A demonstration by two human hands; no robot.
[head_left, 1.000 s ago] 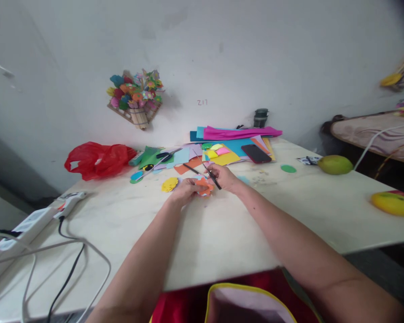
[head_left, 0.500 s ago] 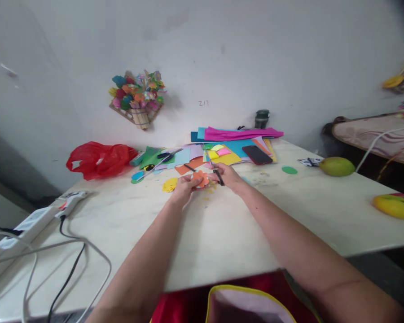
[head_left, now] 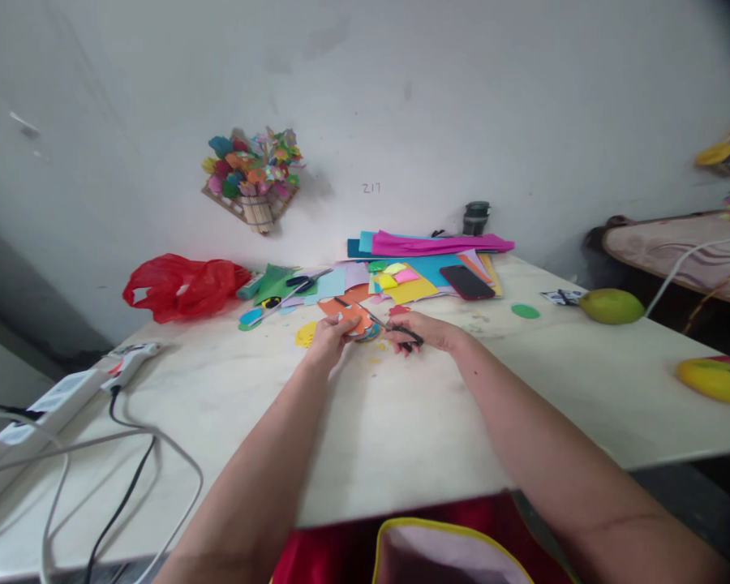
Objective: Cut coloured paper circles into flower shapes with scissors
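Observation:
Pinched between the thumb and fingers of my left hand (head_left: 330, 339) is an orange paper flower cutout (head_left: 358, 321) with a scalloped edge. My right hand (head_left: 429, 331) is closed around the black handles of a pair of scissors (head_left: 409, 334). Their blades point left and reach the right edge of the orange paper. Yellow paper cutouts (head_left: 306, 334) lie just left of my left hand, partly behind it. Blue paper shows below the orange piece, and a red paper cutout (head_left: 398, 310) rests behind the scissors. Small yellow scraps (head_left: 378, 349) are scattered under my hands.
Coloured paper sheets (head_left: 422, 284), a phone (head_left: 467, 281) and a second pair of scissors (head_left: 300, 284) lie toward the wall. A red plastic bag (head_left: 182, 288) and a power strip (head_left: 49, 405) with cables are left. Mangoes (head_left: 611, 306) and a green paper disc (head_left: 525, 311) are right.
My right hand and the scissors have shifted slightly right and down, with the blades now angled more to the left. The orange flower has turned and tilted in my left hand.

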